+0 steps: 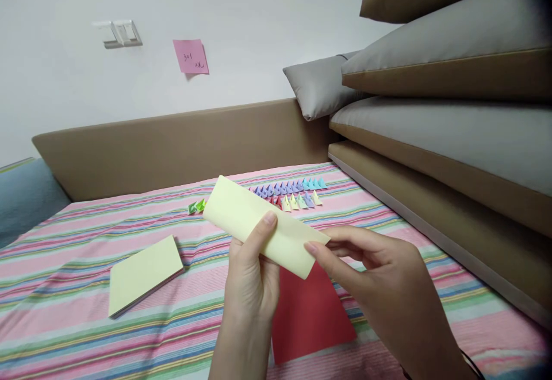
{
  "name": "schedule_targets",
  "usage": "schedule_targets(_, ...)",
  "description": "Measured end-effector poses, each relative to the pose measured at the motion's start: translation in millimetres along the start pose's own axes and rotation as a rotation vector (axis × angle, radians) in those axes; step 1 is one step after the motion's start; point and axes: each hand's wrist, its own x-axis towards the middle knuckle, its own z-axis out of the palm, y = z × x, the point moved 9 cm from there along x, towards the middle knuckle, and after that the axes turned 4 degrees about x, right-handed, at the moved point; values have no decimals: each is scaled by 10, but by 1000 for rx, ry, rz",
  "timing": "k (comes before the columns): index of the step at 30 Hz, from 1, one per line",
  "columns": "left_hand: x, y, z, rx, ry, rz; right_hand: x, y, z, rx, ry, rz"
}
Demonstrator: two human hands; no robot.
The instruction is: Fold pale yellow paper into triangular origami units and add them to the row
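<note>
A pale yellow sheet of paper (250,213), folded into a long strip, is held up in the middle of the view, tilted down to the right. My left hand (254,276) grips it from below, thumb pressed on its face and fingers behind. My right hand (375,276) pinches its lower right corner between thumb and fingers. Beneath the hands lies a red sheet (308,317), partly covered by them. A stack of pale yellow paper (144,273) rests to the left, apart from both hands.
Small folded paper pieces (293,187) in several colours stand in rows at the back of the striped cloth (64,288). Grey and brown cushions (448,121) are piled on the right. A pink note (191,57) and a switch (118,34) are on the wall.
</note>
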Motion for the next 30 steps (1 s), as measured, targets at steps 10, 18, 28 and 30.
schedule_targets(10,-1,-2,-17,30,18,-15,26,28,25,17,-31,38)
schedule_targets(18,22,-4,-32,78,20,-2,36,131,59,78,-86,103)
schedule_targets(28,112,-62,-106,452,-27,14,121,497,270,146,-312,272)
schedule_targets(30,128,-72,-123,496,-20,-2,134,537,278,114,-327,276)
